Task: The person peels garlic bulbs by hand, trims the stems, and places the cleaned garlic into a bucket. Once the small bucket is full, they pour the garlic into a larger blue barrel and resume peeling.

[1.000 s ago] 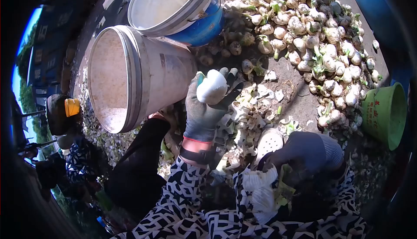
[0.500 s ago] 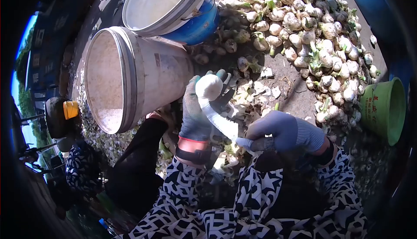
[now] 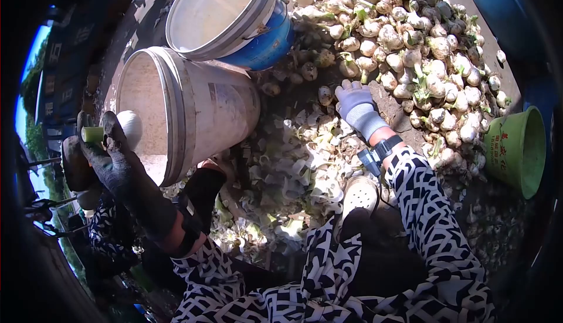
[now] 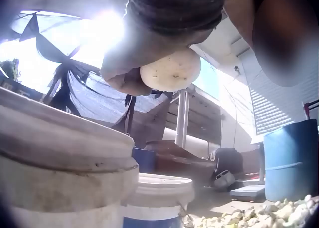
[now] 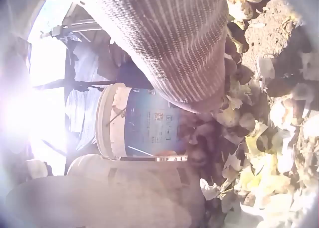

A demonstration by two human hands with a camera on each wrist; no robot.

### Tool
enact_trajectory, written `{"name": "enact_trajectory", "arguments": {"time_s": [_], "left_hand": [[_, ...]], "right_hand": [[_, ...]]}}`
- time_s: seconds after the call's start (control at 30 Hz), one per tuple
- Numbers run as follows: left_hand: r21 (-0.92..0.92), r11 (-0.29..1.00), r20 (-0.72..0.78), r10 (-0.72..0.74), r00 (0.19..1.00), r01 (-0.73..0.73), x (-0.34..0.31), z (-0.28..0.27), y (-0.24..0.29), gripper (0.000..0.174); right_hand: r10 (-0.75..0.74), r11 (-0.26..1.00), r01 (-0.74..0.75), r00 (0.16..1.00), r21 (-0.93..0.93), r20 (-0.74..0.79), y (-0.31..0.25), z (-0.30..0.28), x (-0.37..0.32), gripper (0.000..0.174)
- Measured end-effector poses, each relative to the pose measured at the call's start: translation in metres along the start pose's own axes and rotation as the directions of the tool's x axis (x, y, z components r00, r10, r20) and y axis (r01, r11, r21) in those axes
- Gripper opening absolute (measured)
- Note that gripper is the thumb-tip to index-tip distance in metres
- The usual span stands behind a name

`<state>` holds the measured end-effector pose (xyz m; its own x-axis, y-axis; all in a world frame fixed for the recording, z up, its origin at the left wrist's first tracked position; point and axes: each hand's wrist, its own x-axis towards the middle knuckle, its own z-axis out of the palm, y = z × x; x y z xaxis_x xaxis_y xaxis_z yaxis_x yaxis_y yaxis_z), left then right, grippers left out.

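Observation:
My gloved left hand (image 3: 126, 159) is raised in front of the tipped bucket's mouth. It grips a peeled white garlic bulb (image 3: 130, 129) with a short cut green stem (image 3: 92, 134) poking out between the fingers. From below, the left wrist view shows the round white bulb (image 4: 172, 71) beside the dark glove. My right hand (image 3: 356, 105), in a grey glove, reaches forward low over the ground with its fingers stretched toward the near edge of the heap of unpeeled garlic bulbs (image 3: 410, 53). A single bulb (image 3: 325, 95) lies just left of its fingers.
A white bucket (image 3: 214, 106) lies tipped with its mouth to the left; behind it stands a blue-and-white bucket (image 3: 258, 44). Pale peelings (image 3: 319, 164) cover the ground by a clog-type shoe (image 3: 359, 195). At the right are a green bucket (image 3: 516, 153) and a blue barrel (image 3: 501, 15).
The right hand was pulling a strip of skin off the bulb, then moved forward to the heap. The left hand has swung left with the peeled bulb to the white bucket's mouth.

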<state>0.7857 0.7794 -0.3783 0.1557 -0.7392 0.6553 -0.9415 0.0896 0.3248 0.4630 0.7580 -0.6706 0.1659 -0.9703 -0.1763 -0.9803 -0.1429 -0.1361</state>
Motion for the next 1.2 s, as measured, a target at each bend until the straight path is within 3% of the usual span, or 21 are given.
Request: {"name": "enact_trajectory", "arguments": {"time_s": [0.03, 0.1, 0.13, 0.2, 0.23, 0.27, 0.37, 0.47, 0.5, 0.6, 0.7, 0.77, 0.83, 0.87, 0.97, 1.0, 1.03, 1.1, 1.13, 1.17, 1.2], "left_hand": [[-0.283, 0.936, -0.039, -0.230, 0.972, 0.210, 0.004, 0.011, 0.014, 0.051], [-0.496, 0.865, -0.002, 0.082, 0.997, -0.072, -0.019, 0.025, 0.005, 0.059], [-0.594, 0.804, 0.150, 0.065, 0.986, 0.037, -0.037, 0.037, 0.036, 0.058], [-0.537, 0.823, 0.593, 0.213, 0.776, 0.184, -0.077, 0.071, 0.058, 0.069], [-0.483, 0.858, 0.680, 0.238, 0.694, 0.178, -0.101, 0.093, 0.068, 0.077], [-0.488, 0.850, 0.724, 0.268, 0.636, 0.197, -0.127, 0.114, 0.068, 0.081], [-0.643, 0.739, 0.601, 0.325, 0.730, 0.201, -0.170, 0.144, 0.070, 0.074], [-0.557, 0.594, 0.757, 0.076, 0.650, 0.580, -0.169, 0.132, 0.092, 0.065], [-0.602, 0.645, 0.680, 0.104, 0.726, 0.471, -0.174, 0.137, 0.092, 0.068], [-0.578, 0.752, 0.650, 0.190, 0.735, 0.317, -0.162, 0.121, 0.104, 0.074], [-0.584, 0.734, 0.632, 0.142, 0.762, 0.348, -0.164, 0.119, 0.099, 0.072], [-0.603, 0.647, 0.668, 0.090, 0.738, 0.467, -0.165, 0.118, 0.094, 0.070], [-0.583, 0.210, 0.808, 0.051, 0.586, 0.785, -0.152, 0.112, 0.091, 0.069], [-0.498, 0.073, 0.866, 0.088, 0.492, 0.864, -0.145, 0.104, 0.088, 0.069], [-0.355, 0.251, 0.935, 0.080, 0.346, 0.901, -0.137, 0.096, 0.082, 0.043], [-0.445, 0.318, 0.892, 0.075, 0.446, 0.837, -0.139, 0.100, 0.088, 0.045], [-0.444, 0.319, 0.893, 0.076, 0.444, 0.838, -0.138, 0.099, 0.090, 0.045], [-0.361, 0.581, 0.893, -0.008, 0.449, 0.729, -0.132, 0.093, 0.097, 0.049], [-0.528, 0.550, 0.804, 0.076, 0.590, 0.648, -0.136, 0.098, 0.094, 0.051], [-0.527, 0.551, 0.804, 0.075, 0.590, 0.647, -0.139, 0.105, 0.090, 0.051], [-0.461, 0.509, 0.859, 0.051, 0.509, 0.727, -0.142, 0.112, 0.086, 0.051]], "right_hand": [[-0.005, 0.999, 0.009, 0.996, -0.046, 0.088, 0.002, 0.011, 0.011, 0.024], [-0.028, 0.999, 0.033, 0.991, -0.041, 0.129, 0.004, 0.016, 0.022, 0.027], [-0.048, 0.998, 0.042, 0.993, 0.054, 0.108, 0.003, 0.006, 0.016, 0.027], [-0.117, 0.943, 0.116, 0.993, 0.313, -0.014, 0.002, -0.010, -0.003, 0.028], [-0.153, 0.863, 0.193, 0.981, 0.467, -0.123, 0.002, -0.015, -0.016, 0.030], [-0.179, 0.837, 0.163, 0.984, 0.522, -0.019, -0.005, -0.047, -0.028, 0.029], [-0.192, 0.517, 0.010, 0.976, 0.856, 0.104, -0.007, -0.093, -0.067, 0.035], [-0.032, -0.089, 0.008, 0.999, 0.996, -0.011, 0.000, -0.091, -0.083, 0.046], [-0.011, 0.138, 0.116, 0.993, 0.984, -0.116, 0.004, -0.081, -0.083, 0.041], [0.147, 0.199, 0.005, 0.988, 0.980, -0.035, -0.024, -0.086, -0.090, 0.030], [0.138, 0.364, -0.027, 0.990, 0.931, -0.025, -0.032, -0.104, -0.085, 0.029], [0.113, 0.346, -0.017, 0.993, 0.938, -0.023, -0.035, -0.113, -0.086, 0.023], [0.017, 0.214, 0.071, 0.997, 0.974, -0.076, -0.035, -0.117, -0.089, 0.018], [-0.028, 0.324, 0.137, 0.990, 0.936, -0.135, -0.032, -0.123, -0.091, 0.016], [-0.150, 0.400, 0.055, 0.989, 0.915, 0.006, -0.022, -0.127, -0.091, 0.019], [-0.156, 0.262, 0.016, 0.987, 0.965, 0.026, -0.024, -0.136, -0.092, 0.022], [-0.154, 0.261, 0.014, 0.988, 0.965, 0.027, -0.027, -0.135, -0.094, 0.022], [-0.295, 0.163, -0.205, 0.923, 0.965, 0.246, -0.032, -0.132, -0.099, 0.023], [-0.312, 0.198, -0.079, 0.940, 0.977, 0.139, -0.033, -0.131, -0.100, 0.025], [-0.313, 0.196, -0.079, 0.940, 0.977, 0.138, -0.032, -0.123, -0.100, 0.025], [-0.281, -0.047, -0.172, 0.948, 0.984, 0.152, -0.030, -0.108, -0.100, 0.025]]}}
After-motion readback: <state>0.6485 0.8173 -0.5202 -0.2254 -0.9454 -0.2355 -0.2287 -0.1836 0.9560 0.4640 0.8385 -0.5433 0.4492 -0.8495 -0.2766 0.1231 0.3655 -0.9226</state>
